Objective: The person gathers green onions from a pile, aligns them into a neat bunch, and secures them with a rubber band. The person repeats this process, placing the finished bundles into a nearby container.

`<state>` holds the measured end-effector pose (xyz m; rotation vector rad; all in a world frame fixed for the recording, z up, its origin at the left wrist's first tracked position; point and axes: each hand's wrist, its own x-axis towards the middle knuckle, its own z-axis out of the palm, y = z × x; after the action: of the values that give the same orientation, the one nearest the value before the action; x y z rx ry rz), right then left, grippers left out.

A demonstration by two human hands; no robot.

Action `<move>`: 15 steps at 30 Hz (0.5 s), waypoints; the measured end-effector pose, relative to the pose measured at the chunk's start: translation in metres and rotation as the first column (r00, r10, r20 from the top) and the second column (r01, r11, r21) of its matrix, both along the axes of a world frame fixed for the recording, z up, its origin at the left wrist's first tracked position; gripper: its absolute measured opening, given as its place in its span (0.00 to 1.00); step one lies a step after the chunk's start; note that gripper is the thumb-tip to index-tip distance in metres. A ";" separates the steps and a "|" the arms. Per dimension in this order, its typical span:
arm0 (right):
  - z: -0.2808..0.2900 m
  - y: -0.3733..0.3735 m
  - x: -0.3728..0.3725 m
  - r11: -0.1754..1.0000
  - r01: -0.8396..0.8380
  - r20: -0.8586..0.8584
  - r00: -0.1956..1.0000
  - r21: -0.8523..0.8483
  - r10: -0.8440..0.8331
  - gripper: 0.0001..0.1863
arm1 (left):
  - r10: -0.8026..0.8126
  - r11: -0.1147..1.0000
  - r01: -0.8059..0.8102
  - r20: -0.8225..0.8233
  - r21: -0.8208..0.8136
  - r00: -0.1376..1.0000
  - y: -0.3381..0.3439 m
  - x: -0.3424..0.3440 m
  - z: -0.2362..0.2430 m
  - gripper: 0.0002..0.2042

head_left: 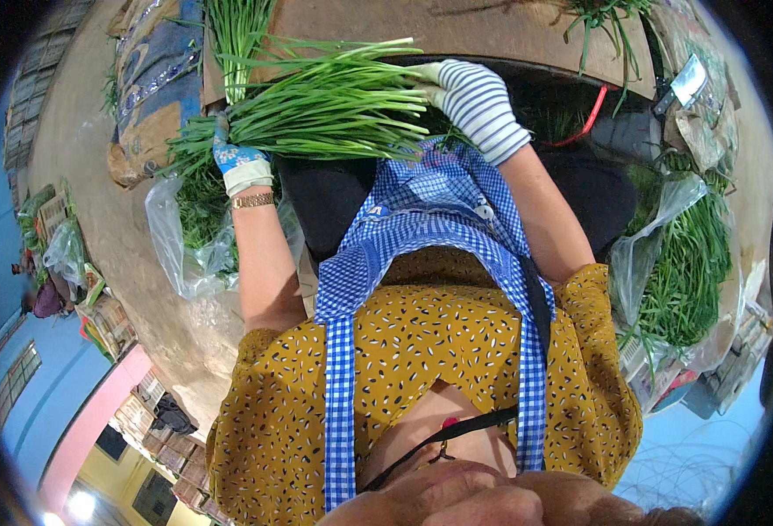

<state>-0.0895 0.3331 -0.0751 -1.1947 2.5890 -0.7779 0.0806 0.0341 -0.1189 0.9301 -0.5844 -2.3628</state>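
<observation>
A thick bundle of garlic chives (pixel 334 105) lies crosswise above my lap, pale cut ends to the right and green leaf tips to the left. My left hand (pixel 237 158), in a blue flowered glove with a pale cuff, grips the leafy end; its thumb shows and the other fingers are hidden beneath. At the pale ends, my right hand (pixel 481 107), in a white glove with dark stripes, is closed round the stalks. Another bunch of chives (pixel 237 39) lies on the board (pixel 360 22) just beyond, at the left.
Clear plastic bags with cut greens stand at my left (pixel 202 210) and right (pixel 684 272). A cleaver (pixel 689 83) lies at the far right, past a red strip (pixel 590 123). Loose leaves (pixel 610 22) hang over the board's right end. A stuffed sack (pixel 150 96) lies at the left.
</observation>
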 end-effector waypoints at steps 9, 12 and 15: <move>0.001 0.034 -0.001 0.981 0.162 -0.011 0.987 0.104 -0.162 0.12 | 0.003 0.994 -0.001 0.015 -0.108 1.000 0.009 -0.005 0.006 0.12; -0.003 0.092 -0.021 0.899 0.418 -0.200 0.899 0.130 -0.389 0.13 | 0.068 0.991 -0.062 0.048 -0.117 0.997 0.011 -0.001 0.010 0.12; -0.020 0.190 -0.056 0.628 0.771 0.081 0.636 -0.105 -0.767 0.13 | 0.017 0.993 -0.018 -0.009 -0.114 1.000 0.007 -0.004 -0.003 0.13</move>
<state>-0.1459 0.5232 -0.0954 0.0200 3.0341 -1.0925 0.0769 0.0410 -0.1218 0.8709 -0.6970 -2.2910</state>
